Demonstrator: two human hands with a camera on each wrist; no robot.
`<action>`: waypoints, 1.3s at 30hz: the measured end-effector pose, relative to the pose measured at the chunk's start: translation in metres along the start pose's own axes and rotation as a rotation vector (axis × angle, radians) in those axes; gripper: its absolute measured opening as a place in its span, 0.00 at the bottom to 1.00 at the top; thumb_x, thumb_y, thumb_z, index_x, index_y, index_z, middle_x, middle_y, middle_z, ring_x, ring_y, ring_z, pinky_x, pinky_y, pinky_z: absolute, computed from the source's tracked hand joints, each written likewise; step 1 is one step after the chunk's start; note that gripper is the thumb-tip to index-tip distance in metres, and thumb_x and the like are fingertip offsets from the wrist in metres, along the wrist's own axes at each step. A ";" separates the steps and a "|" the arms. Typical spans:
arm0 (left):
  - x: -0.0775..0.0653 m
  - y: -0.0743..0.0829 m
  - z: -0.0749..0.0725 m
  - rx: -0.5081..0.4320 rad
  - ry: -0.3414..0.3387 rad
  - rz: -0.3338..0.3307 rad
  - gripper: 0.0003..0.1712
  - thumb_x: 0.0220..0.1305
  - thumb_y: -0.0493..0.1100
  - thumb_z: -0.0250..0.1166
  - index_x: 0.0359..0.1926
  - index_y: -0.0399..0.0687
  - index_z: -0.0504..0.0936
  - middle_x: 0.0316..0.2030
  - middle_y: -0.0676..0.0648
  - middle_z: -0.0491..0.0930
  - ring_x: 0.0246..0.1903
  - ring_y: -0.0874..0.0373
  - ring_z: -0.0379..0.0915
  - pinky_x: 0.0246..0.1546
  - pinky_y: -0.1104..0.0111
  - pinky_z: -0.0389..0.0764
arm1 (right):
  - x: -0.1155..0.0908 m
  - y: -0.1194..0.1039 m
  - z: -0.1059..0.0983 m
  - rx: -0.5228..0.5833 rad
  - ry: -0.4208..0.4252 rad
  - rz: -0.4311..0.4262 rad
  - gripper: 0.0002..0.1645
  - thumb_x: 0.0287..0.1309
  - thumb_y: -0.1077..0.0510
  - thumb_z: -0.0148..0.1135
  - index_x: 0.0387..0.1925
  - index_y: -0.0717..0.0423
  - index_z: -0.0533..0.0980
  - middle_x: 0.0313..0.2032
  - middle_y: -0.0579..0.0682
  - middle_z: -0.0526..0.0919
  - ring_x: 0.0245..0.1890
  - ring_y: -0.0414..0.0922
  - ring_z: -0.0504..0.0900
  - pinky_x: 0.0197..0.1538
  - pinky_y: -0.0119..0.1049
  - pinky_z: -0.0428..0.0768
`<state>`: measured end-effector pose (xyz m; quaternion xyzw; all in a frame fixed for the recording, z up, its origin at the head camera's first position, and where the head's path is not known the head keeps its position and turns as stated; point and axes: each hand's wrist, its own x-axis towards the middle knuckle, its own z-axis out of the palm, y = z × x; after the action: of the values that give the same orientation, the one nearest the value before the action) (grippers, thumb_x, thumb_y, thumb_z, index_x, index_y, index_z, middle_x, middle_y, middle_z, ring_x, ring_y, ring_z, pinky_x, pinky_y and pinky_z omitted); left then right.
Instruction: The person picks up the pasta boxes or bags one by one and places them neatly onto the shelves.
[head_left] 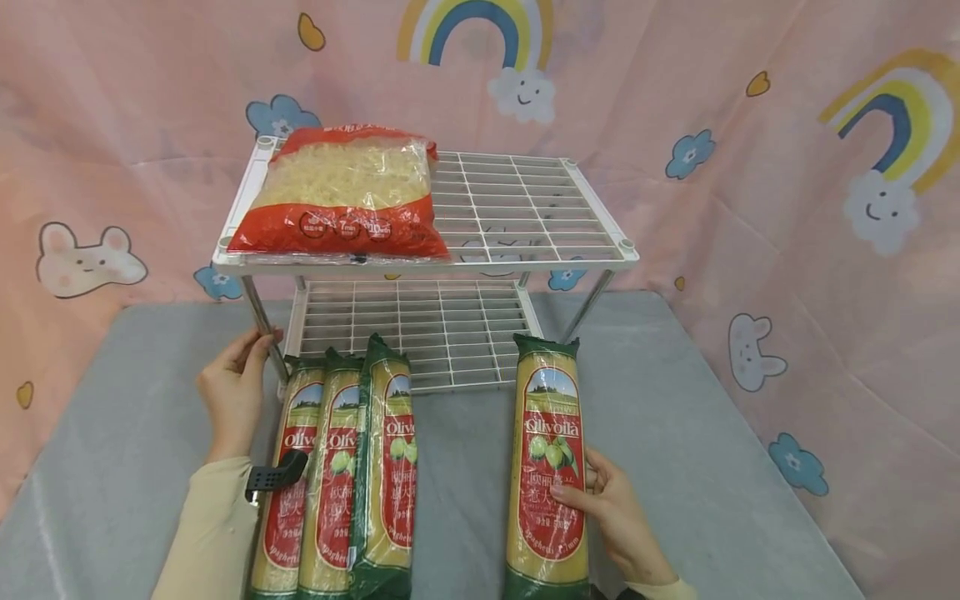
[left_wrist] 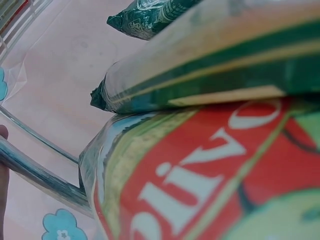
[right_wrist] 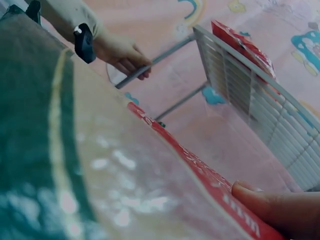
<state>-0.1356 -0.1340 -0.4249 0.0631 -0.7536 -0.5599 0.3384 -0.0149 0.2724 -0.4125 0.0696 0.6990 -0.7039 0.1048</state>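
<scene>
My right hand (head_left: 618, 517) grips a spaghetti pack (head_left: 550, 450) by its right edge, thumb across the front. The pack stands near the front right of a white two-tier wire rack (head_left: 480, 265). With thumb and fingers, my left hand (head_left: 236, 396) pinches the rack's front left metal post (head_left: 258, 308); the right wrist view also shows this left hand (right_wrist: 122, 55) on the post. Three more spaghetti packs (head_left: 388, 467) lean side by side at the left, by the lower shelf's front edge. Close up in the left wrist view is one of these packs (left_wrist: 165, 185).
A red and clear bag of short pasta (head_left: 341, 196) lies on the left of the upper shelf (head_left: 525, 200). The lower wire shelf (head_left: 420, 321) sits below it. Grey cloth (head_left: 697, 467) covers the table, and a pink patterned curtain (head_left: 637, 75) hangs behind.
</scene>
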 end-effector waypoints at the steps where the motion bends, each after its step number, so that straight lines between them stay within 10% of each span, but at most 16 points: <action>1: 0.000 0.000 0.000 -0.001 0.000 0.000 0.14 0.65 0.40 0.62 0.44 0.32 0.83 0.31 0.75 0.76 0.33 0.81 0.74 0.38 0.84 0.74 | -0.001 0.000 -0.002 -0.006 0.018 0.007 0.38 0.52 0.70 0.62 0.62 0.76 0.56 0.33 0.50 0.85 0.31 0.45 0.84 0.38 0.39 0.83; 27: 0.000 0.003 0.000 0.012 -0.017 -0.012 0.14 0.65 0.42 0.62 0.44 0.37 0.84 0.33 0.70 0.79 0.35 0.79 0.76 0.40 0.84 0.74 | -0.018 -0.016 -0.047 -0.050 0.241 -0.015 0.34 0.58 0.70 0.58 0.62 0.73 0.56 0.29 0.47 0.85 0.28 0.42 0.83 0.32 0.34 0.81; 39: 0.000 0.002 -0.001 0.008 -0.021 -0.031 0.15 0.65 0.43 0.62 0.46 0.37 0.84 0.32 0.73 0.78 0.37 0.77 0.76 0.42 0.82 0.74 | -0.020 -0.038 -0.065 -0.028 0.264 -0.115 0.20 0.61 0.68 0.56 0.53 0.52 0.65 0.32 0.44 0.85 0.31 0.40 0.83 0.34 0.33 0.80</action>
<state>-0.1346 -0.1341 -0.4234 0.0703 -0.7583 -0.5627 0.3216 -0.0086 0.3386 -0.3713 0.1200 0.7193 -0.6837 -0.0274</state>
